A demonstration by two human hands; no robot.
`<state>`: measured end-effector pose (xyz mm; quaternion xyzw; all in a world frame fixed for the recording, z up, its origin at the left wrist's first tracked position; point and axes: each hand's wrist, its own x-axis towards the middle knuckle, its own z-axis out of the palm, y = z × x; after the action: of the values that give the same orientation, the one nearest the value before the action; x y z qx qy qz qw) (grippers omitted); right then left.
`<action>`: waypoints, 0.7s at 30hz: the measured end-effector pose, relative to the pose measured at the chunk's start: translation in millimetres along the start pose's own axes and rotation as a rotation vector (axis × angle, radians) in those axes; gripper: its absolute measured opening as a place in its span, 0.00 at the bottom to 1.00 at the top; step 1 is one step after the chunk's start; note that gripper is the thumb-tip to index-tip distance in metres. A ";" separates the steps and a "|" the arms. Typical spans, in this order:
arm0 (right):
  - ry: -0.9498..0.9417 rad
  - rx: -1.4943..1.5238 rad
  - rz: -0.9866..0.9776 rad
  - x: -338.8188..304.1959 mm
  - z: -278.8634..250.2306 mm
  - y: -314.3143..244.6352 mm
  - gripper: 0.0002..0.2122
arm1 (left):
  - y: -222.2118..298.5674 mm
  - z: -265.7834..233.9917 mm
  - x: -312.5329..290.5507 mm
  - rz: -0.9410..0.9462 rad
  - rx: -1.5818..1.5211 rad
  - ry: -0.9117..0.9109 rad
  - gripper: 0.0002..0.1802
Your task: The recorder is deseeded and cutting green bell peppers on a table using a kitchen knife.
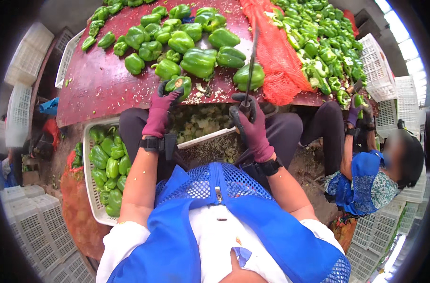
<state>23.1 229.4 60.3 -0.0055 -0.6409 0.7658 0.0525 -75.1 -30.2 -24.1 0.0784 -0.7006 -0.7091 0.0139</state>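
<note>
At the front edge of the red table, my left hand, in a maroon glove with black fingers, is closed around a green bell pepper. A pale brownish patch shows on that pepper's top. My right hand, gloved the same way, grips the dark handle of a knife. Its long narrow blade points up and away over the table. Just left of the blade's base lies another large green pepper. More whole peppers sit in a loose group beyond my left hand.
Between my knees, a white crate holds pale scraps. A white crate of peppers stands at my left. Red mesh netting separates the whole peppers from a big pepper heap. A co-worker at right holds a pepper. Crates are stacked around.
</note>
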 end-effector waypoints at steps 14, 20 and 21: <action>-0.230 -0.306 0.378 -27.7 -19.4 59.6 0.16 | -37.6 17.6 -34.6 0.411 0.543 0.051 0.52; -0.288 -0.392 0.110 -28.4 -3.5 8.6 0.15 | -30.3 15.8 -38.9 0.221 0.482 0.106 0.42; -0.326 -0.328 0.066 -26.5 -1.2 -0.2 0.13 | -27.1 17.0 -40.0 0.222 0.482 0.101 0.42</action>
<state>49.6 228.3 58.7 0.0887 -0.7564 0.6434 -0.0783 -35.3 -7.7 -47.4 0.0375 -0.8519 -0.5112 0.1073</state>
